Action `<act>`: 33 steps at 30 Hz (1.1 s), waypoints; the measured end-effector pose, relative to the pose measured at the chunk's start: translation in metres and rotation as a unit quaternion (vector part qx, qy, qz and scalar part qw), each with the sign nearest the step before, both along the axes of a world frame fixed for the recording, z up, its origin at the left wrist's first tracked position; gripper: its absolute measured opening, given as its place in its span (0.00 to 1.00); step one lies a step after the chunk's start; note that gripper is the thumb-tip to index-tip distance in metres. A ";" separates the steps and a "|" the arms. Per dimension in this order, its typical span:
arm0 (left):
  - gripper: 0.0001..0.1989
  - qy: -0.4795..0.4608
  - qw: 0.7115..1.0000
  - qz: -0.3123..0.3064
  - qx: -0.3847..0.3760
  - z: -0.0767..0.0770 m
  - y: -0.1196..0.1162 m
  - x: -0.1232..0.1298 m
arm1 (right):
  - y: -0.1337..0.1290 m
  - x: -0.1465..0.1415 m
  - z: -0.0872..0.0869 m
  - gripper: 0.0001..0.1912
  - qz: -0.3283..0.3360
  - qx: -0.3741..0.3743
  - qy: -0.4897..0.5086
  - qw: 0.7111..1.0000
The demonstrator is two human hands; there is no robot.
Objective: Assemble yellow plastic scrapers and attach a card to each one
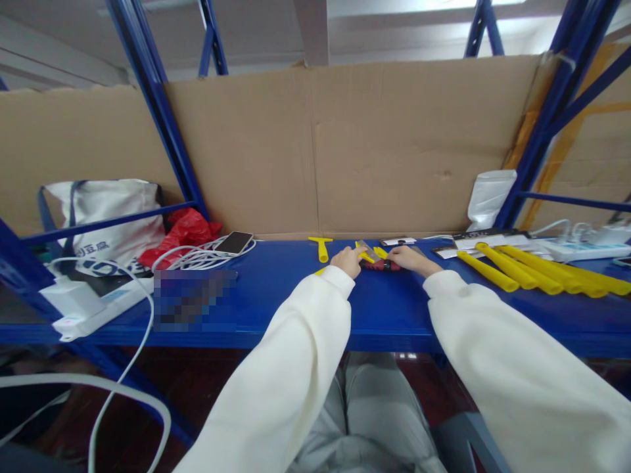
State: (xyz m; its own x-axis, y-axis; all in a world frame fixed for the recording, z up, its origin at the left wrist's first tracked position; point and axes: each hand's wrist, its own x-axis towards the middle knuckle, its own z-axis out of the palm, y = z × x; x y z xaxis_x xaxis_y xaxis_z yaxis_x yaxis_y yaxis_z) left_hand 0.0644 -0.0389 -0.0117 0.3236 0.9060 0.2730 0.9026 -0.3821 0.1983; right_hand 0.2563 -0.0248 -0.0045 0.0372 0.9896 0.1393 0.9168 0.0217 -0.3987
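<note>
On the blue table (276,289), my left hand (347,261) is closed on a yellow piece (365,256) with a flat grey part beside it. My right hand (407,258) reaches in from the right, its fingers pressed together at a dark red and black object (380,265); what they hold is too small to make out. A second small yellow piece (380,252) lies between the hands. Left of my left hand stands a yellow T-shaped piece (322,249).
Several long yellow handles (537,269) lie at the right, near a white power strip (582,248). At the left are a phone (235,243), coiled white cable, a red plastic bag (185,233), a cloth bag (116,217) and a white charger (73,297). Cardboard (384,144) stands behind.
</note>
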 end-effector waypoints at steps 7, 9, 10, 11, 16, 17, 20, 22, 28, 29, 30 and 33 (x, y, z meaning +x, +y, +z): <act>0.23 -0.009 1.000 -0.003 -0.007 -0.001 0.003 0.000 | 0.006 0.004 -0.004 0.13 -0.014 0.026 0.014 0.999; 0.23 -0.011 1.000 -0.007 -0.010 -0.001 0.003 -0.001 | 0.010 0.007 -0.007 0.12 -0.032 0.035 -0.010 0.999; 0.22 -0.011 1.000 -0.010 -0.011 -0.001 0.003 -0.001 | 0.012 0.007 -0.008 0.12 -0.038 0.037 -0.026 0.998; 0.22 -0.011 1.000 -0.012 -0.011 -0.001 0.004 -0.001 | 0.014 0.008 -0.009 0.11 -0.039 0.036 -0.042 0.998; 0.22 -0.016 1.000 -0.016 -0.006 -0.001 0.005 -0.003 | 0.023 0.009 -0.012 0.11 -0.011 0.023 -0.091 0.995; 0.22 -0.018 1.000 -0.017 -0.005 -0.001 0.005 -0.003 | 0.025 0.009 -0.012 0.11 -0.012 0.022 -0.094 0.995; 0.21 -0.022 1.000 -0.017 -0.004 -0.002 0.005 -0.002 | 0.032 0.010 -0.011 0.09 -0.024 0.016 -0.092 0.995; 0.21 -0.025 1.000 -0.018 -0.004 -0.002 0.005 -0.002 | 0.036 0.010 -0.010 0.09 -0.026 0.010 -0.093 0.995; 0.21 -0.026 0.999 -0.021 -0.012 -0.001 0.004 -0.002 | 0.037 0.006 -0.008 0.14 -0.054 0.006 -0.110 0.992; 0.21 -0.027 0.999 -0.021 -0.012 0.000 0.004 -0.002 | 0.035 0.005 -0.008 0.15 -0.063 0.008 -0.112 0.992; 0.21 -0.028 0.999 -0.021 -0.012 0.000 0.003 -0.002 | 0.033 0.005 -0.009 0.16 -0.069 0.009 -0.114 0.991; 0.22 -0.031 0.999 -0.022 -0.012 0.001 0.002 -0.002 | 0.029 0.008 -0.010 0.18 -0.078 0.009 -0.115 0.990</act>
State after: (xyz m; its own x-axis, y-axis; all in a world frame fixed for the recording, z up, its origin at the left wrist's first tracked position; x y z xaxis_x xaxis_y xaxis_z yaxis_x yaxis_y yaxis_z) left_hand 0.0627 -0.0372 -0.0107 0.3460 0.8977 0.2727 0.8711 -0.4154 0.2620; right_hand 0.2639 0.0044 -0.0144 0.1548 0.9717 0.1787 0.9761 -0.1224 -0.1798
